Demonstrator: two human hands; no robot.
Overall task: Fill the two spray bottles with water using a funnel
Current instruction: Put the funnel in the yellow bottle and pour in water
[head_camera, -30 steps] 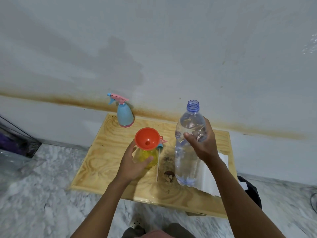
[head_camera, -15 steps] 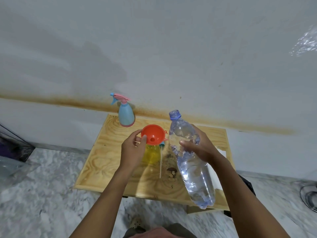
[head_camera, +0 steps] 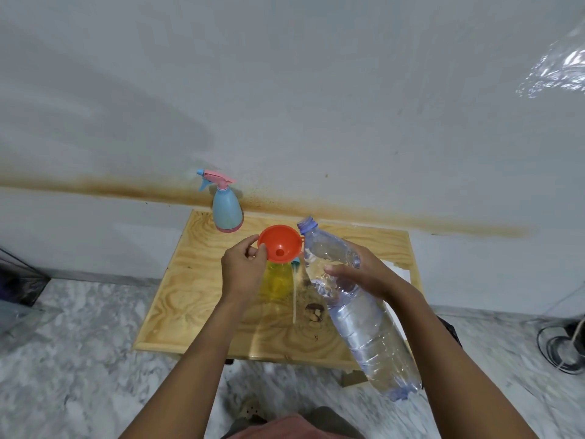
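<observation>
An orange funnel [head_camera: 280, 243] sits in the neck of a yellow spray bottle [head_camera: 278, 282] on the wooden table [head_camera: 190, 296]. My left hand [head_camera: 243, 269] pinches the funnel's left rim. My right hand [head_camera: 364, 274] grips a large clear water bottle [head_camera: 364, 315], uncapped and tilted, with its blue mouth just at the funnel's right rim. The yellow bottle's sprayer head and white tube [head_camera: 295, 293] lie beside it on the table. A blue spray bottle [head_camera: 225, 207] with a pink trigger stands at the table's back left, against the wall.
The small table stands against a white wall with a brown stain line. White paper [head_camera: 400, 274] lies on the table's right side behind my right arm. A dark knot [head_camera: 315, 312] marks the wood. Marble floor surrounds the table; a fan [head_camera: 563, 346] sits far right.
My right hand lifted the water bottle off the table and tilted it until its mouth reached the funnel. My left hand moved up from the yellow bottle's body to the funnel's rim.
</observation>
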